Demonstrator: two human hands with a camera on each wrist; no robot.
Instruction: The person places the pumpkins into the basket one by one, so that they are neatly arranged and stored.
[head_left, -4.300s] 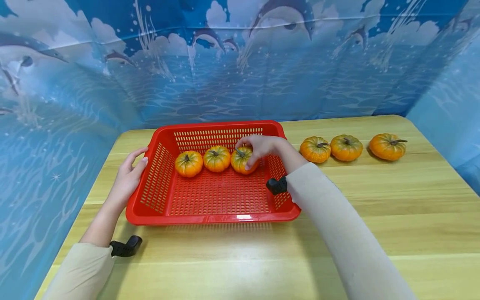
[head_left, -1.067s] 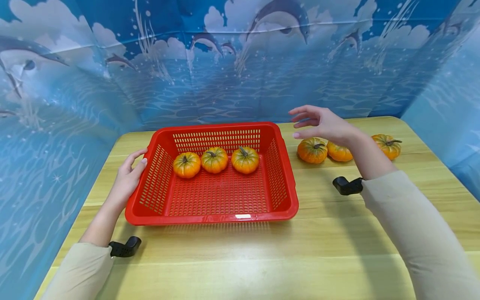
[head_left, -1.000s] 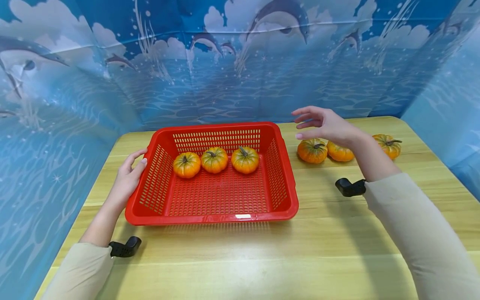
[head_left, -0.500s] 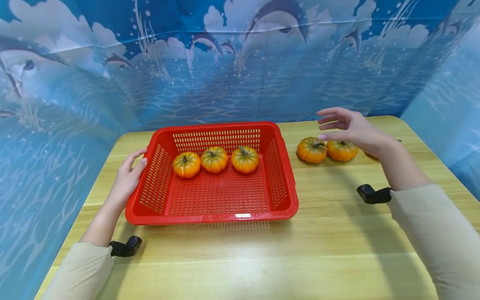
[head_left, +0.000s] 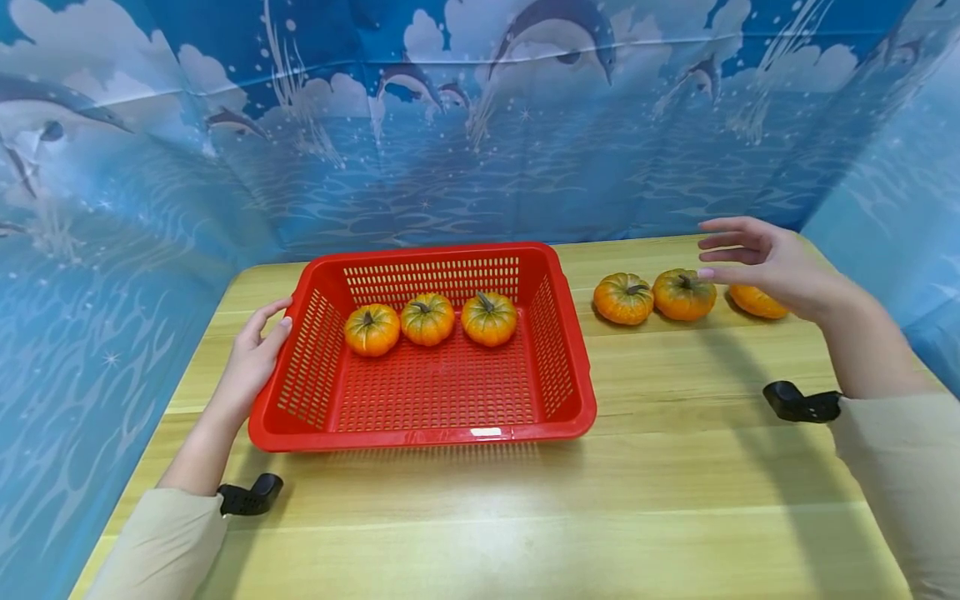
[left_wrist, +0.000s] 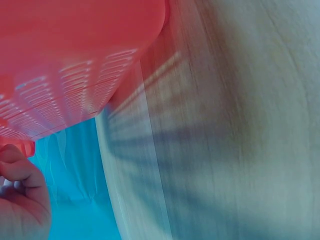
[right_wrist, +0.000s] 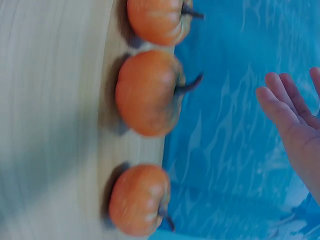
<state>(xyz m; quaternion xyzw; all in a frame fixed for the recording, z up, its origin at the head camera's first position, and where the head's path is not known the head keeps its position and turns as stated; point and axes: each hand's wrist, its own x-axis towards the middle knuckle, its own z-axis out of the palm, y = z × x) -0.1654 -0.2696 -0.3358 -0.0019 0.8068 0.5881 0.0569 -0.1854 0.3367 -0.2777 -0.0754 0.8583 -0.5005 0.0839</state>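
My left hand (head_left: 253,358) grips the left rim of a red plastic basket (head_left: 465,435); in the left wrist view its curled fingers show at the rim. Inside the basket, a left pumpkin (head_left: 372,331), a middle pumpkin (head_left: 427,320) and a right pumpkin (head_left: 489,320) sit in a row toward the back. To the basket's right, three more small orange pumpkins line the table: one nearest the basket (head_left: 623,299), a middle one (head_left: 684,295) and a far one (head_left: 756,302), partly hidden by my right hand (head_left: 780,265). That hand hovers above them, holding nothing, fingers apart from the thumb.
The light wooden table (head_left: 465,533) runs under everything. A blue dolphin-print cloth (head_left: 465,167) hangs behind and along both sides. Black wrist devices sit on my left wrist (head_left: 251,495) and right wrist (head_left: 801,403).
My right hand has released the right pumpkin in the basket and moved right, over the table pumpkins. It is still moving right over the last half second. The left hand stays on the rim.
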